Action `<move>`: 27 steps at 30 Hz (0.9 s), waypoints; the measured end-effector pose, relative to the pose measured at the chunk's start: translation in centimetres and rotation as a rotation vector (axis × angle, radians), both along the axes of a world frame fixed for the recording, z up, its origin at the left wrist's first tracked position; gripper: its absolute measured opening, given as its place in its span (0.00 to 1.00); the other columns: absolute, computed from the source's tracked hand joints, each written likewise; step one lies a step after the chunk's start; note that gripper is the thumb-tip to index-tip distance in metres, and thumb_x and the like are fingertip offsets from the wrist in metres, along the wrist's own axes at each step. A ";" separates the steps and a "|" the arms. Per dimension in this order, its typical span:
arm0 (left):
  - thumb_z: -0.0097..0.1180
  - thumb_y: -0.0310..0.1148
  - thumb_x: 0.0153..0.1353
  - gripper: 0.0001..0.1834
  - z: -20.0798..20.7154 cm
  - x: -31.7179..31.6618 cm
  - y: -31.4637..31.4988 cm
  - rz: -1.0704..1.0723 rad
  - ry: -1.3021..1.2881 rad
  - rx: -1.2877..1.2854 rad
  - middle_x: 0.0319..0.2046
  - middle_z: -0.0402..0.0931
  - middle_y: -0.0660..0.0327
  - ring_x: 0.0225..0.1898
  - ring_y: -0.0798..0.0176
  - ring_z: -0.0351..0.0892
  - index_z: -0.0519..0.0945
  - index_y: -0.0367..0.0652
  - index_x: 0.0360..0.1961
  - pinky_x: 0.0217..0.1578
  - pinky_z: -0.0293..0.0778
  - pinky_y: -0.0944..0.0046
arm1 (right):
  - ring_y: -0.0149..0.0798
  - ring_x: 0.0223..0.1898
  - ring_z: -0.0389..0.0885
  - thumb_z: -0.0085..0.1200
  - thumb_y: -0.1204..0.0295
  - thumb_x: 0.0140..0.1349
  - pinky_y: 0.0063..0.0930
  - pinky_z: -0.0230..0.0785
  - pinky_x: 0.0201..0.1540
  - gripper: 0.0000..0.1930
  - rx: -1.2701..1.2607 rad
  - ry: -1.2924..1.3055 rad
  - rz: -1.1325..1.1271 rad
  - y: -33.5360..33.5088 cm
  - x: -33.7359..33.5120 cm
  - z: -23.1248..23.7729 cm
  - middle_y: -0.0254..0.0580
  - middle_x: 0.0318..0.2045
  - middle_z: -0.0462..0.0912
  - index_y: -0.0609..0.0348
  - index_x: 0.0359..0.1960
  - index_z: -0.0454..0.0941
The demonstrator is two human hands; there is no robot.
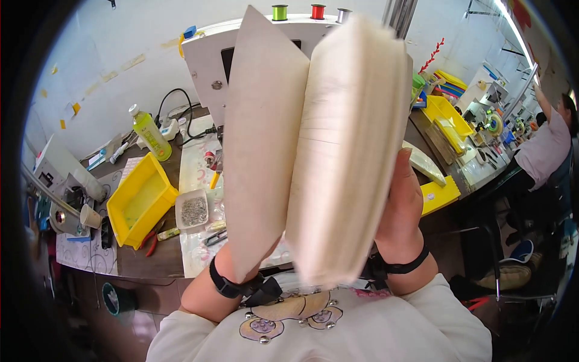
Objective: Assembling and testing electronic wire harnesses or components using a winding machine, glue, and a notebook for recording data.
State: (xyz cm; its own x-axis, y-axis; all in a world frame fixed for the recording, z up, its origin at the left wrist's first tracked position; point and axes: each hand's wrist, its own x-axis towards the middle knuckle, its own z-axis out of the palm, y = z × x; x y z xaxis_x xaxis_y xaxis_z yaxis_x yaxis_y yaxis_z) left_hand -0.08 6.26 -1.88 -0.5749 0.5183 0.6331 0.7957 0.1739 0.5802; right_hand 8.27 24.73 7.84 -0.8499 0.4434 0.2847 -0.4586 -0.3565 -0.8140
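An open book (262, 139) with blank cream pages is raised upright close in front of me, its right-hand block of pages (347, 151) smeared by motion. My right hand (405, 196) grips the book's right edge, thumb along the side; its other fingers are behind the pages. Only a little of my left hand (265, 258) shows below the left leaf, with its fingers hidden behind the book. Black straps go round both wrists.
On the workbench at left are a yellow tray (145, 199), a clear box of small metal pieces (193, 210), red-handled pliers (152, 238) and a green drink bottle (149, 133). Thread spools (279, 12) top a white machine (205, 72). Another person (546, 142) sits at far right.
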 end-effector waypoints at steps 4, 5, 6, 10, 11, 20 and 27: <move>0.37 0.47 0.65 0.28 0.4 0.4 -0.3 -0.097 -0.038 0.065 0.56 0.63 0.56 0.55 0.58 0.65 0.62 0.39 0.59 0.54 0.62 0.59 | 0.32 0.45 0.75 0.34 0.53 0.68 0.25 0.69 0.47 0.27 -0.001 0.065 -0.108 0.1 -0.5 -0.9 0.42 0.46 0.76 0.65 0.54 0.66; 0.37 0.48 0.64 0.29 1.2 1.0 -1.2 -0.074 -0.039 0.079 0.57 0.63 0.56 0.56 0.57 0.65 0.61 0.39 0.59 0.54 0.61 0.58 | 0.33 0.45 0.75 0.33 0.53 0.69 0.26 0.69 0.47 0.26 0.064 0.051 -0.115 -0.5 -0.4 -0.4 0.43 0.46 0.75 0.66 0.54 0.66; 0.37 0.48 0.64 0.29 1.6 0.7 -0.5 -0.102 -0.051 0.101 0.57 0.62 0.56 0.57 0.57 0.64 0.60 0.38 0.60 0.55 0.60 0.58 | 0.33 0.45 0.75 0.33 0.53 0.69 0.26 0.69 0.47 0.26 0.070 0.049 -0.119 -0.2 -0.1 -0.4 0.43 0.46 0.75 0.66 0.54 0.66; 0.35 0.51 0.64 0.33 2.9 0.0 0.7 -0.207 -0.092 0.179 0.60 0.60 0.55 0.59 0.56 0.62 0.58 0.37 0.61 0.57 0.57 0.57 | 0.32 0.46 0.74 0.39 0.58 0.67 0.26 0.67 0.48 0.22 0.171 0.110 -0.052 -0.1 0.3 -0.3 0.43 0.46 0.75 0.65 0.53 0.66; 0.35 0.52 0.64 0.34 3.2 -0.2 0.9 -0.234 -0.101 0.197 0.60 0.59 0.54 0.59 0.56 0.62 0.58 0.37 0.62 0.58 0.57 0.57 | 0.31 0.45 0.73 0.46 0.64 0.65 0.25 0.65 0.49 0.19 0.091 0.131 -0.038 -0.1 0.3 -0.3 0.42 0.45 0.75 0.64 0.52 0.67; 0.53 0.41 0.59 0.35 11.0 1.2 -2.4 -0.485 -0.458 0.218 0.60 0.59 0.53 0.62 0.57 0.59 0.57 0.35 0.63 0.60 0.52 0.58 | 0.30 0.46 0.72 0.42 0.71 0.66 0.25 0.61 0.52 0.16 0.609 0.148 -0.277 -1.4 -0.4 -1.5 0.43 0.47 0.75 0.68 0.52 0.66; 0.56 0.33 0.57 0.30 9.8 0.8 -2.9 -0.459 -0.658 0.427 0.52 0.70 0.56 0.53 0.63 0.68 0.63 0.34 0.59 0.53 0.63 0.64 | 0.34 0.46 0.74 0.42 0.68 0.66 0.28 0.66 0.50 0.17 -0.026 0.100 -0.114 -0.6 -1.4 -1.9 0.43 0.46 0.75 0.64 0.53 0.64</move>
